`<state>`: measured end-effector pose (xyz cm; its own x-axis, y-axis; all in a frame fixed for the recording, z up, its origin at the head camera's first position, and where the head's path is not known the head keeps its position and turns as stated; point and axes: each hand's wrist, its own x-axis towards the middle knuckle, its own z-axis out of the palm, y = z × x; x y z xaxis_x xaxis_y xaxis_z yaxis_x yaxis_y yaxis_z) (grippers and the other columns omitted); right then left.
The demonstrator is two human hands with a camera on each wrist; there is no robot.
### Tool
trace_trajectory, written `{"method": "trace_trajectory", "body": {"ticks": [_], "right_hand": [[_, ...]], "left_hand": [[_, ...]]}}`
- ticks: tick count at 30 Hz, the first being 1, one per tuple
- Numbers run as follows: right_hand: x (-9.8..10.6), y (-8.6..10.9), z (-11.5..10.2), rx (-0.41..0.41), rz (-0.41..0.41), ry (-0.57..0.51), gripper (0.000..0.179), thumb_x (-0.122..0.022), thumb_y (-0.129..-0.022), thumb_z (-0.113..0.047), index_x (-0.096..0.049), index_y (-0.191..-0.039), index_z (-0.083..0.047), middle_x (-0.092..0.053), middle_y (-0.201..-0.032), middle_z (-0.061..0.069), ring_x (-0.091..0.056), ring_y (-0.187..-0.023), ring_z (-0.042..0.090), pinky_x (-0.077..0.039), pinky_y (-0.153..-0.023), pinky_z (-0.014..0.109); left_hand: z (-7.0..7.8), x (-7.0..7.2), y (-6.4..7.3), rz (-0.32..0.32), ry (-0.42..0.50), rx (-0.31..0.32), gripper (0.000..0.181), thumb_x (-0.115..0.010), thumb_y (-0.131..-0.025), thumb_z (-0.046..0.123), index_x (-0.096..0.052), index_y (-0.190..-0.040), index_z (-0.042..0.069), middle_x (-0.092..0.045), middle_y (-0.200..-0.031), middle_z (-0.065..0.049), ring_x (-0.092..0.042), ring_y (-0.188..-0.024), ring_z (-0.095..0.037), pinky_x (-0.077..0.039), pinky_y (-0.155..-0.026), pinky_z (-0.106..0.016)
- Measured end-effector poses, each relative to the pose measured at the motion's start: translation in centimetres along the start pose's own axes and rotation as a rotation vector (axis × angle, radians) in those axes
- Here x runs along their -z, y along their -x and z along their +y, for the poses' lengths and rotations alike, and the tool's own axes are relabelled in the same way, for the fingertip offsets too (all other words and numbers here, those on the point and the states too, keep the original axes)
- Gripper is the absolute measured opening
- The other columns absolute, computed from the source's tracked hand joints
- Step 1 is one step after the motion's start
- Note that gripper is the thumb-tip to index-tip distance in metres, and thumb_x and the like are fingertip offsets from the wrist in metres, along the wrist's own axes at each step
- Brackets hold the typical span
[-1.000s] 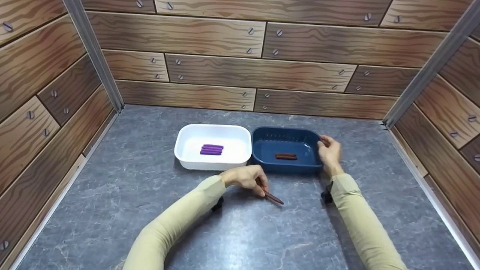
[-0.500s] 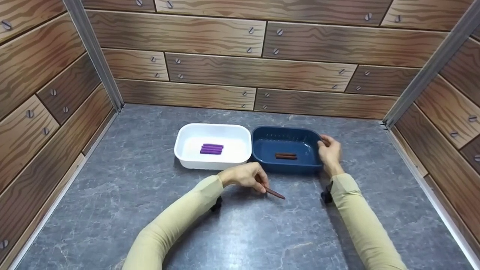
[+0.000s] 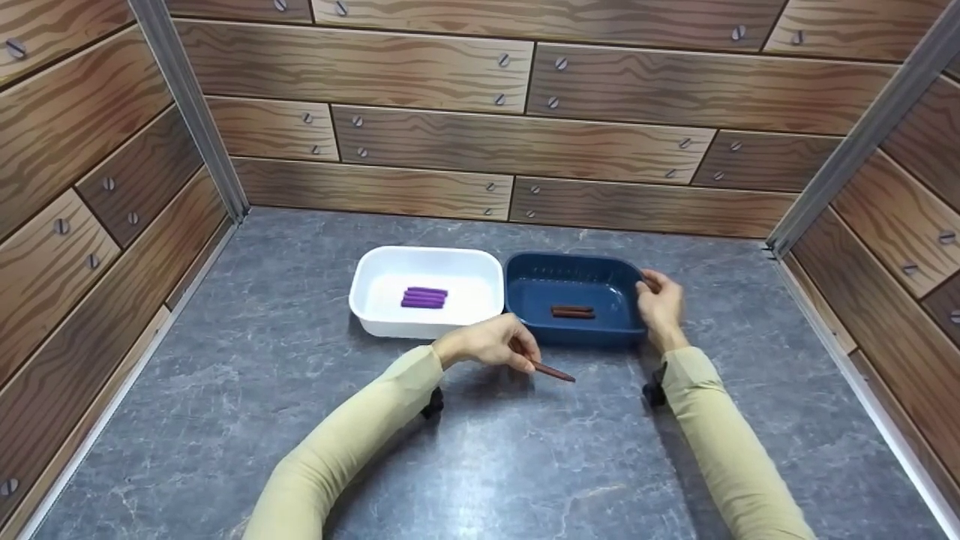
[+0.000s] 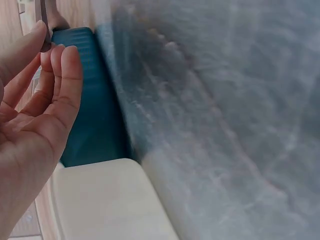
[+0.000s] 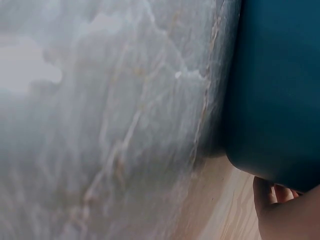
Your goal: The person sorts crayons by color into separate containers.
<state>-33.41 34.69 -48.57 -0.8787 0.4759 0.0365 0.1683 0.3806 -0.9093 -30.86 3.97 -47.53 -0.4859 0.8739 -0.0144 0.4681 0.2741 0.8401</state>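
Observation:
A thin dark brown stick (image 3: 555,373) is pinched by one end between the thumb and fingers of my left hand (image 3: 491,345), in front of the blue basin (image 3: 592,340). In the left wrist view the pinched stick (image 4: 44,22) shows at the fingertips, with the basin's side behind. My right hand (image 3: 661,306) holds the basin's right rim, thumb on the near side; in the right wrist view its fingers (image 5: 282,194) are at the basin's wall. Two similar brown sticks (image 3: 572,312) lie side by side on the basin's floor.
A white basin (image 3: 364,319) stands against the blue one's left side, with several purple sticks (image 3: 424,298) lying together in it. Grey marbled tabletop (image 3: 480,465) spreads around both. Wood-patterned walls (image 3: 420,139) close off the back and the sides.
My left hand has risen slightly and moved toward the blue basin, carrying the brown stick, which now lies closer to level. My right hand stays on the basin's rim.

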Motion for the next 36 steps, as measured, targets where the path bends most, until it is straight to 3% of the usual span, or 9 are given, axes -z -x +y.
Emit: {"method": "trace_trajectory", "body": {"ticks": [9, 14, 20, 24, 32, 36], "right_hand": [[0.2, 0.2, -0.1, -0.023, -0.014, 0.041, 0.039, -0.046, -0.102, -0.012, -0.053, -0.140, -0.007, -0.058, -0.135, 0.017, -0.055, -0.119, 0.026, -0.044, -0.095, 0.033], [0.2, 0.2, -0.1, -0.023, -0.013, 0.040, 0.039, -0.046, -0.102, -0.012, -0.053, -0.140, -0.006, -0.058, -0.135, 0.017, -0.055, -0.120, 0.027, -0.043, -0.098, 0.034], [0.2, 0.0, 0.0, -0.024, -0.011, 0.028, 0.039, -0.046, -0.102, -0.011, -0.053, -0.140, -0.005, -0.058, -0.134, 0.018, -0.055, -0.121, 0.026, -0.043, -0.100, 0.034], [0.1, 0.0, 0.1, -0.020, -0.006, 0.025, 0.039, -0.046, -0.102, -0.010, -0.053, -0.140, -0.004, -0.058, -0.135, 0.018, -0.054, -0.122, 0.027, -0.043, -0.100, 0.035], [0.0, 0.1, 0.0, -0.011, 0.002, 0.011, 0.038, -0.047, -0.101, -0.008, -0.054, -0.138, -0.003, -0.059, -0.133, 0.019, -0.055, -0.120, 0.026, -0.043, -0.098, 0.033], [0.1, 0.1, 0.0, -0.008, 0.006, 0.014, 0.039, -0.048, -0.101, -0.009, -0.054, -0.139, -0.003, -0.058, -0.134, 0.019, -0.055, -0.121, 0.027, -0.043, -0.100, 0.035]], "left_hand": [[0.9, 1.0, -0.2, 0.049, 0.062, 0.002, 0.012, -0.073, -0.085, 0.002, -0.075, -0.096, -0.001, -0.074, -0.087, -0.016, -0.059, -0.068, -0.005, -0.048, -0.062, -0.018], [1.3, 1.5, -0.7, 0.072, 0.058, -0.012, 0.012, -0.074, -0.085, 0.005, -0.076, -0.096, 0.000, -0.073, -0.086, -0.009, -0.059, -0.069, -0.005, -0.048, -0.063, -0.019], [1.6, 2.0, -1.6, 0.118, 0.047, -0.044, 0.012, -0.074, -0.086, 0.006, -0.076, -0.097, 0.001, -0.074, -0.088, -0.009, -0.058, -0.070, -0.004, -0.048, -0.064, -0.018], [1.6, 2.3, -2.4, 0.177, 0.044, -0.046, 0.012, -0.073, -0.087, 0.006, -0.076, -0.096, -0.001, -0.073, -0.086, -0.008, -0.058, -0.068, -0.004, -0.048, -0.063, -0.018], [1.4, 2.8, -4.2, 0.321, 0.103, 0.055, 0.013, -0.074, -0.086, 0.008, -0.076, -0.096, 0.000, -0.071, -0.080, 0.000, -0.054, -0.065, -0.005, -0.045, -0.060, -0.019], [1.0, 2.9, -5.5, 0.383, 0.095, 0.056, 0.013, -0.074, -0.087, 0.008, -0.076, -0.097, 0.000, -0.071, -0.081, -0.002, -0.053, -0.067, -0.005, -0.043, -0.061, -0.019]]}}
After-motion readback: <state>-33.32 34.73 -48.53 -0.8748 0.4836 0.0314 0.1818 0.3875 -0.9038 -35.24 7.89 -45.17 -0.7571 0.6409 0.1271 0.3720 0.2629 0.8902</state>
